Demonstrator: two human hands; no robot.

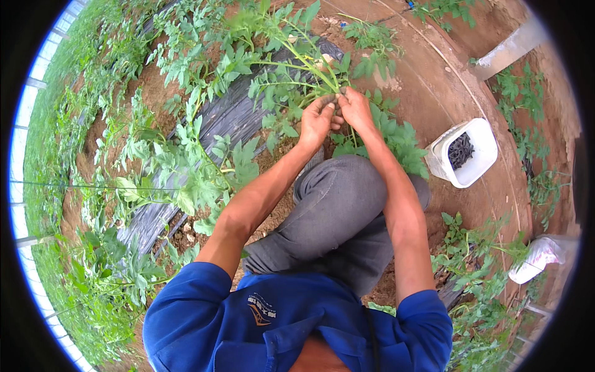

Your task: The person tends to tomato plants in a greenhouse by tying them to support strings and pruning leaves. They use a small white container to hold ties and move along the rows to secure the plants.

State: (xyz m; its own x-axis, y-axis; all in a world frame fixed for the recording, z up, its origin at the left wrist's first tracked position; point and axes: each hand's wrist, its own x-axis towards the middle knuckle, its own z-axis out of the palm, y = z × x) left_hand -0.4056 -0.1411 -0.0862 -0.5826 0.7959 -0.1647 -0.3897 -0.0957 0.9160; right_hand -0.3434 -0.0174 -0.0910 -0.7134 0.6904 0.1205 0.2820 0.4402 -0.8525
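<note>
My left hand [319, 119] and my right hand [354, 106] meet at the stems of a leafy tomato plant [320, 72], in front of my bent knee. The right fingertips pinch at the stem near the place where it branches. The left thumb and fingers are bent close beside them, and whether they grip the stem or something small is hidden. Right of my knee, a white plastic bucket [481, 156] stands tilted in view, with small black pieces [460, 150] inside.
Black plastic mulch film [228, 109] runs along the plant row. More tomato plants [186, 153] grow at the left. A pale post [511, 49] rises at upper right, and a white bag [534, 262] lies at lower right. A thin string crosses the left side.
</note>
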